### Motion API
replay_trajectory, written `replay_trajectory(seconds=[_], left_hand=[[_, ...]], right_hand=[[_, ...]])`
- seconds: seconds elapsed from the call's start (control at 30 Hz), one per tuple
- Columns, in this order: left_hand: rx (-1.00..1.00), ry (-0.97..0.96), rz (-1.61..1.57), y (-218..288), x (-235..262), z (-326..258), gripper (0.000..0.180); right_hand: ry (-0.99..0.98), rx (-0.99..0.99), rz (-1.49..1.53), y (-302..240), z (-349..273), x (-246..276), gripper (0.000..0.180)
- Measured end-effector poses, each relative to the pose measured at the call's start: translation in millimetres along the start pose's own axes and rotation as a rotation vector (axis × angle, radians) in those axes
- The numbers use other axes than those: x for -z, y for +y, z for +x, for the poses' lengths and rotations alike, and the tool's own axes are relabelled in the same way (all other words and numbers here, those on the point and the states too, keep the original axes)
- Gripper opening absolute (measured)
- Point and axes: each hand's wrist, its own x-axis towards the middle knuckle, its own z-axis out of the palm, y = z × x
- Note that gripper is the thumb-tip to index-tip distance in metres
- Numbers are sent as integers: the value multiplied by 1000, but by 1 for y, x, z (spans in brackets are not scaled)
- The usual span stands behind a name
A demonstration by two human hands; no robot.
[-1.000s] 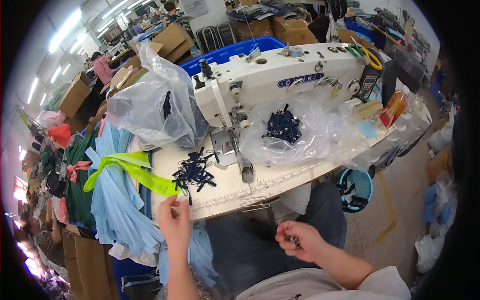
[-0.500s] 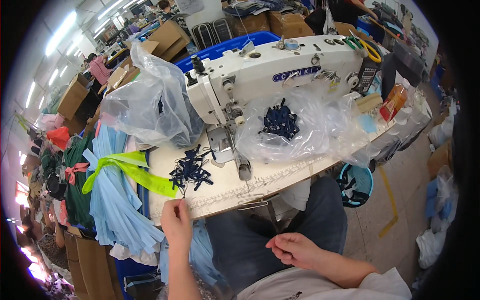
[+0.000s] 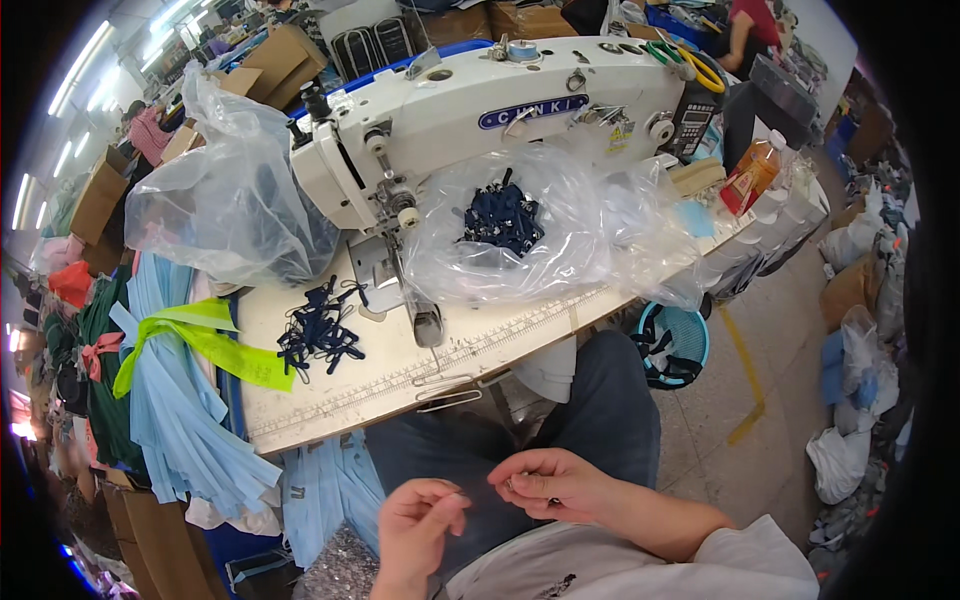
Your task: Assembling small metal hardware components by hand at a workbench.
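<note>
My left hand (image 3: 422, 528) is raised over my lap, its thumb and fingertips brought together. Facing it, a short gap away, my right hand (image 3: 556, 486) is closed in a pinch. A tiny glint shows at the right fingertips, too small to name; what the left fingers hold, if anything, cannot be made out. Beyond them, a small pile of dark navy looped fabric tabs (image 3: 322, 328) lies on the white sewing table (image 3: 400, 375). More navy pieces with small metal bits (image 3: 503, 218) sit in an open clear plastic bag (image 3: 570, 255).
A white sewing machine (image 3: 470, 115) spans the table. Light blue fabric strips (image 3: 185, 400) with a neon yellow-green strip (image 3: 215, 345) hang at the left edge. An orange bottle (image 3: 752, 175) stands at right; a turquoise basket (image 3: 690, 345) is below. Behind, another person (image 3: 750, 28) is partly visible.
My left hand has drawn back from beside the navy pile to my lap, close to my right hand. The view has shifted, so the table sits further left in the picture.
</note>
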Motion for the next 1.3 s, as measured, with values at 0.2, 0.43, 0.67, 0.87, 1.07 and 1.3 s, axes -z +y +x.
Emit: replay_trajectory(seconds=[0.2,0.43,0.67,0.87,1.07,1.3], left_hand=[[21,49,157,-14,-19,-11,9],[-11,84,312,-12,-39,-15,8],[-388,136,760,-16,-47,-13,8],[-584,87,1066,-18,-43,-10,7],[-720,-49,1238,-13,-40,-4,16],[-787,-13,1242,-13,-41,-1,25]], right_hand=[[-21,71,43,7,-2,10,17],[-48,159,-23,13,-2,14,17],[3,204,-118,9,-3,8,16],[152,373,-432,6,-3,-4,13],[151,381,-381,5,-2,-6,12],[147,365,-368,6,-2,-4,12]])
